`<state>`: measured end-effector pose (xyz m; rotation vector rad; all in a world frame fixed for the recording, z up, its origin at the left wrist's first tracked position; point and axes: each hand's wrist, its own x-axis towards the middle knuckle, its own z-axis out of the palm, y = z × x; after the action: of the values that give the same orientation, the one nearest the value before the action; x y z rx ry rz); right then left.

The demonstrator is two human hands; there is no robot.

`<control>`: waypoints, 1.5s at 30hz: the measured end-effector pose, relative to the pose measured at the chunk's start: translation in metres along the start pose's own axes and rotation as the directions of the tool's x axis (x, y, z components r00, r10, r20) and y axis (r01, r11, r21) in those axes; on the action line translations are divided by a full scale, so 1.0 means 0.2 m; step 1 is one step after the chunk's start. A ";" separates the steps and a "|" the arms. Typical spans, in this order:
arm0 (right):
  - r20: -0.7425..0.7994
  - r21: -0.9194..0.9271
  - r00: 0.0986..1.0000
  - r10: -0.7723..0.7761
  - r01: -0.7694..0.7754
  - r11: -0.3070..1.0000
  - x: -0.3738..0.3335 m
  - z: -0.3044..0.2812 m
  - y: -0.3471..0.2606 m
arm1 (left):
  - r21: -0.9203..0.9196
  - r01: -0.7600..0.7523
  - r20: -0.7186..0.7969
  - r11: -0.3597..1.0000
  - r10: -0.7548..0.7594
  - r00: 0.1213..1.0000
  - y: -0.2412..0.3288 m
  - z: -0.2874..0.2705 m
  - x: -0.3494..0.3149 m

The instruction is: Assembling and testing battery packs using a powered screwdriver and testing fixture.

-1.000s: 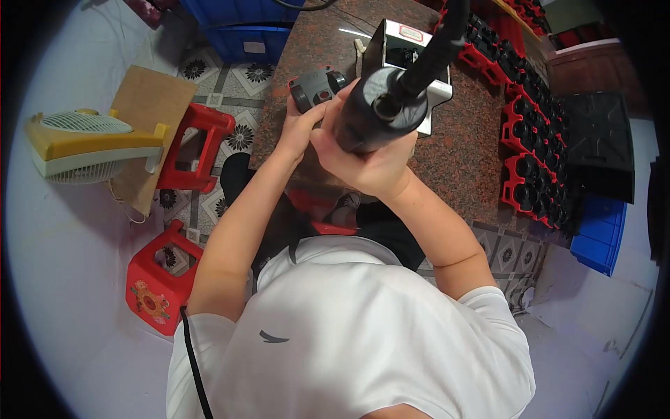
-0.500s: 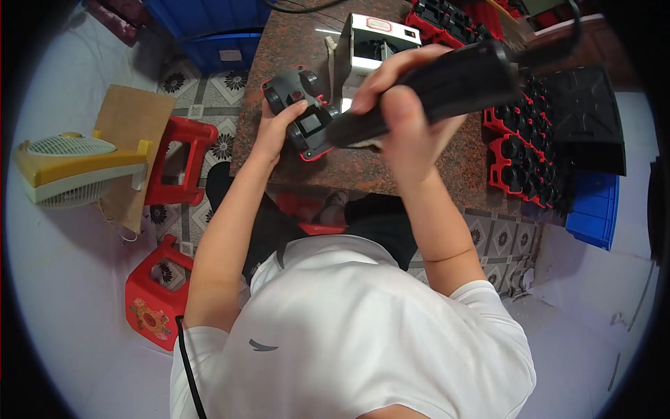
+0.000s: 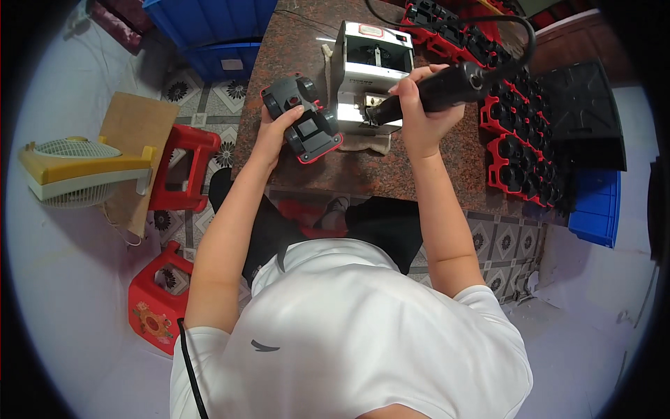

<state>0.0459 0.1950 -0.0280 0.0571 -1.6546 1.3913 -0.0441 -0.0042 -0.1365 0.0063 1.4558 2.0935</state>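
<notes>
My left hand [image 3: 275, 133] grips a red and black toy car chassis [image 3: 307, 129] with black wheels, its flat grey-black face turned up and the thumb lying on it. In my right hand [image 3: 423, 119] is a black electric screwdriver [image 3: 436, 93], its cord curving up from the back end. The screwdriver's tip reaches the front of a white screw feeder [image 3: 373, 77], where a small metal outlet is; whether a screw sits on the tip is too small to tell. A pale cloth [image 3: 366, 143] lies under the feeder.
Rows of red and black chassis [image 3: 516, 164] stand along the right and far side of the speckled stone table [image 3: 349, 173]. A black crate [image 3: 583, 105] and a blue bin [image 3: 597, 206] are at the right. Red stools [image 3: 183, 164] and a yellow fan [image 3: 84, 167] are at the left.
The screwdriver has swung away from the chassis, up and right to the front of the screw feeder. My left hand has kept hold of the chassis, nearly in place.
</notes>
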 end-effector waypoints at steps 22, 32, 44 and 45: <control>0.117 0.165 0.993 -0.034 0.014 0.986 0.17 0.48 0.01 | -0.040 -0.026 0.155 0.999 0.032 0.987 -0.04 0.00 -0.18; 0.159 0.119 0.984 -0.083 0.064 0.991 0.15 0.51 0.00 | -0.052 0.000 0.132 0.999 0.007 0.991 -0.01 0.01 -0.19; 0.159 0.130 0.987 -0.041 0.020 0.991 0.15 0.52 0.02 | -0.072 -0.005 0.101 0.997 0.012 0.995 -0.02 0.02 -0.19; 0.151 0.131 0.988 -0.025 0.005 0.991 0.15 0.53 0.02 | -0.071 0.007 0.123 0.997 0.002 0.992 -0.01 0.02 -0.19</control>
<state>-0.0369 0.1284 -0.0018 0.2573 -1.6812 1.5139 -0.0108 -0.0180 -0.1255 0.1040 1.3079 2.1033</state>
